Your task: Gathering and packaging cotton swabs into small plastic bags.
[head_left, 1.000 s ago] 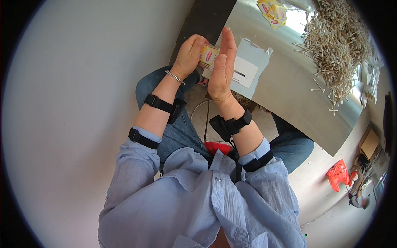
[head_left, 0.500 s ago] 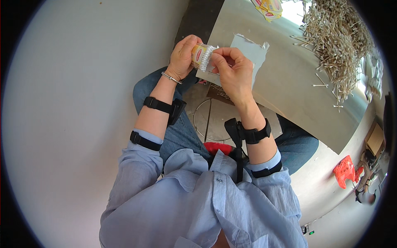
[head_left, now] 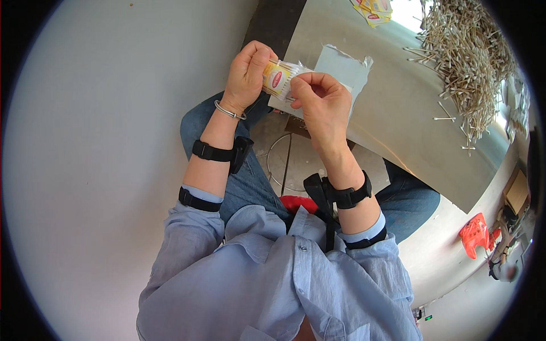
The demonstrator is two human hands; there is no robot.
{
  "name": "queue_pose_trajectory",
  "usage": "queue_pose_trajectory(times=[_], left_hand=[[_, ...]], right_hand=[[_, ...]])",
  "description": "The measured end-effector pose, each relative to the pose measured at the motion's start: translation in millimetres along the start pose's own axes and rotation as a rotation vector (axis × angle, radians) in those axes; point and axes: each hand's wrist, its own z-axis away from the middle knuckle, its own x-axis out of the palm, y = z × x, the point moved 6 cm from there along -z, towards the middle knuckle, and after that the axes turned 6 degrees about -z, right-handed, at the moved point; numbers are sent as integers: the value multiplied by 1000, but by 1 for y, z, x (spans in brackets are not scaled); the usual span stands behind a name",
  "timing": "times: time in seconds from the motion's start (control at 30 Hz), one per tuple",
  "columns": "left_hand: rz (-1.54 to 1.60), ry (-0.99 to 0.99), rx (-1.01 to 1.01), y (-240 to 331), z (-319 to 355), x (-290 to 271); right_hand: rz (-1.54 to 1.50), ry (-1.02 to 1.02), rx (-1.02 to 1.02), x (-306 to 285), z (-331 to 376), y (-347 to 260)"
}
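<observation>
Between my hands is a small clear pack of cotton swabs [head_left: 277, 79] with a yellow, white and red label. My left hand [head_left: 245, 75] is closed around its left end. At the other end, the thumb and fingers of my right hand [head_left: 325, 105] pinch the clear plastic beside the white cotton tips. Just behind my right hand, a pale grey sheet with ragged edges [head_left: 341, 63] lies on the metal tabletop [head_left: 409, 136].
A big heap of loose cotton swabs [head_left: 469, 62] covers the far right of the table, with a few strays at its near side. Yellow printed cards [head_left: 373, 10] lie at the far edge. On the floor to the right sits a red plastic bag [head_left: 475, 236]; another person [head_left: 505, 270] is beyond.
The label has turned more toward me, and the swab tips are now partly behind my right fingers. Clear plastic shows above the tips. Both hands have shifted slightly.
</observation>
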Motion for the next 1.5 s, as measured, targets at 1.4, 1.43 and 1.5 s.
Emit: queue_pose_trajectory(times=[1.4,1.43,1.5], left_hand=[[-95,-3,67,7,3,-1],[-94,-1,67,7,3,-1],[-80,-10,67,6,3,-1]], right_hand=[[10,-6,209,3,-13,-13],[12,-7,208,2,-13,-13],[-5,-18,212,2,-14,-12]])
